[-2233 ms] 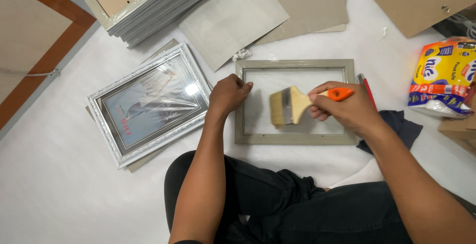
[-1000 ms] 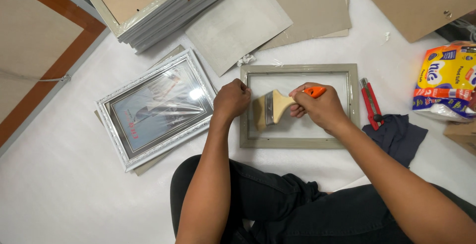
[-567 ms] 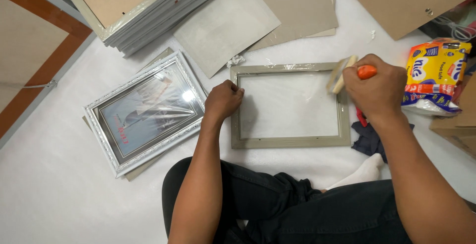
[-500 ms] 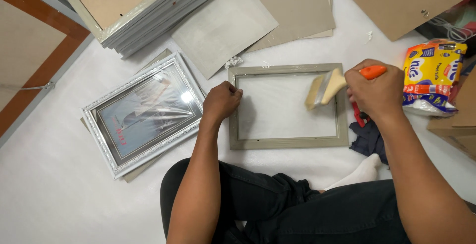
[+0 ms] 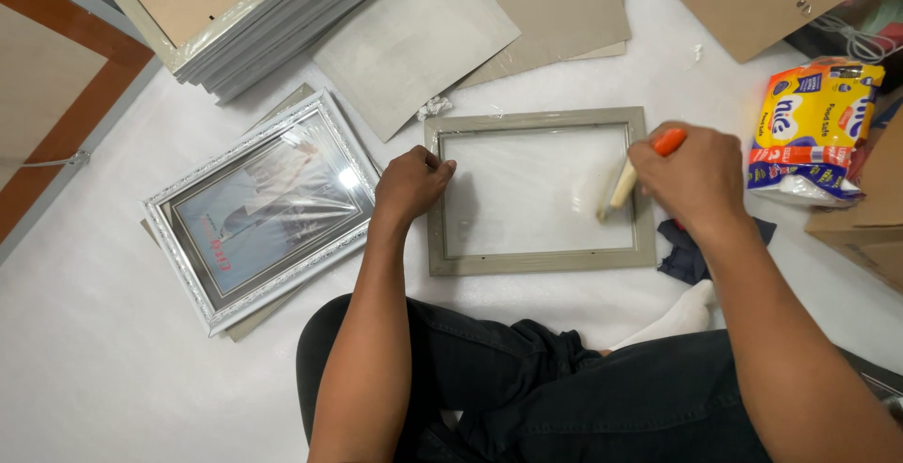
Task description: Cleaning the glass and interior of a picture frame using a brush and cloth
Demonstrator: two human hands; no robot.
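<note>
— Since half a second ago, what has moved?

— Mostly the brush (image 5: 616, 190). Before, its bristles lay broad and flat over the upper right part of the glass; now it is turned edge-on, blurred, and sits lower, just inside the right rail of the grey frame (image 5: 536, 192). The right hand (image 5: 691, 176) has come down with it, from the frame's top right corner to about 3 o'clock of the frame. The left hand (image 5: 411, 183) has not shifted.

— How do the fingers stand?

— The right hand's fingers are closed round the brush's orange handle, whose tip pokes out above the knuckles at 12 o'clock of the hand. The left hand's fingers are curled shut over the frame's upper left corner, pressing on it, at about 10 o'clock of the frame.

— And the frame itself?

— Flat on the white floor (image 5: 85, 369), straight ahead of the person's dark-trousered legs, with both hands on or over it. The brush head touches or hangs just above the glass; I cannot tell which.

— What lies around?

— At 9 o'clock of it, a silver frame (image 5: 263, 209) with a picture, wrapped in clear film. At 11 o'clock, a stack of frames (image 5: 273, 11) lying face down. At 12 o'clock, grey backing boards (image 5: 414, 39). At 3 o'clock, a yellow packet (image 5: 814, 129), and a dark cloth (image 5: 691, 247) just beside the frame's lower right corner.
</note>
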